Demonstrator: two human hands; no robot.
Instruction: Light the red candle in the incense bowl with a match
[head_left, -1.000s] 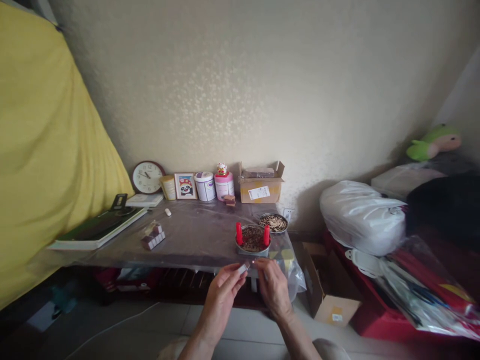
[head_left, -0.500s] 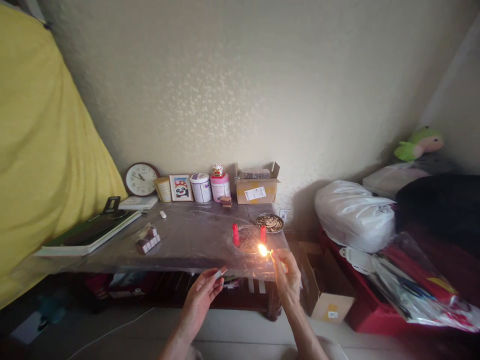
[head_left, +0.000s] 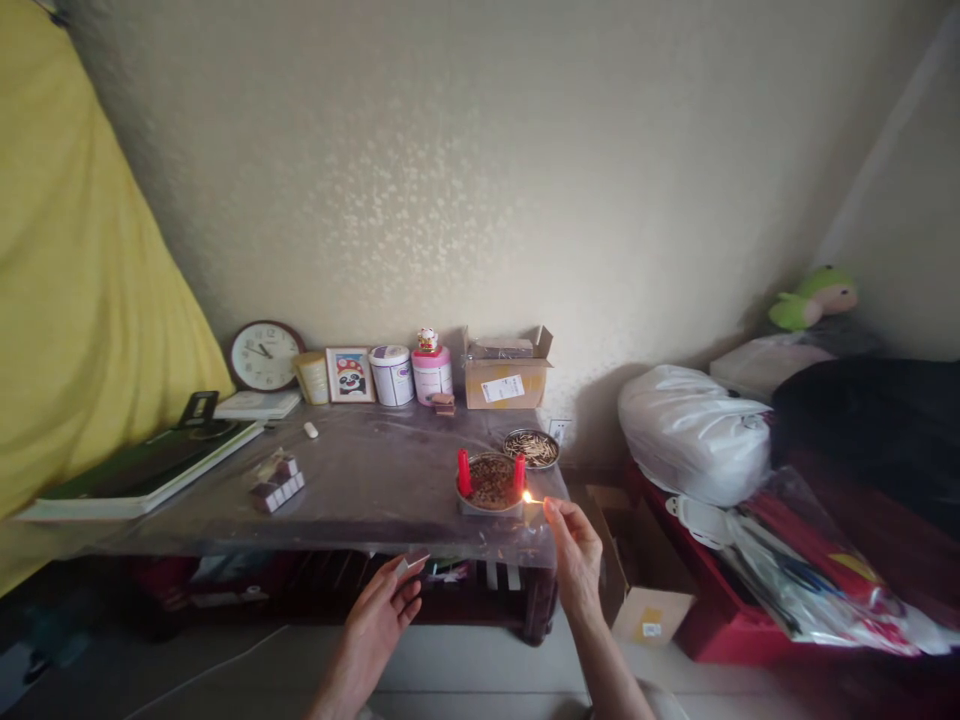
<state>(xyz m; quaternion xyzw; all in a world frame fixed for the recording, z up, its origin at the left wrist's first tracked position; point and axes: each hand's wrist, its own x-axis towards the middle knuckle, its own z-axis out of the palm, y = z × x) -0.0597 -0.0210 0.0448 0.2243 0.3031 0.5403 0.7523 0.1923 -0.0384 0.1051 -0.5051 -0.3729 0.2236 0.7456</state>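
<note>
My right hand (head_left: 574,545) pinches a burning match (head_left: 531,497) whose small flame sits just right of the right-hand red candle (head_left: 519,472). A second red candle (head_left: 463,471) stands at the left of the same round metal dish (head_left: 491,490) filled with dark grains. Below the table's front edge, my left hand (head_left: 382,610) holds a small matchbox (head_left: 411,566) between thumb and fingers. Both candles stand upright and look unlit.
A plastic-covered low table (head_left: 360,490) carries a second dish of matchsticks (head_left: 531,447), a pack of matchboxes (head_left: 276,482), books (head_left: 142,470), a clock (head_left: 262,355), tins and a cardboard box (head_left: 504,380). An open carton (head_left: 641,590) and bags lie at the right.
The match was struck against the box and caught fire. My right hand carried the flame up beside the right candle, while my left hand dropped lower with the matchbox. The flame has shrunk.
</note>
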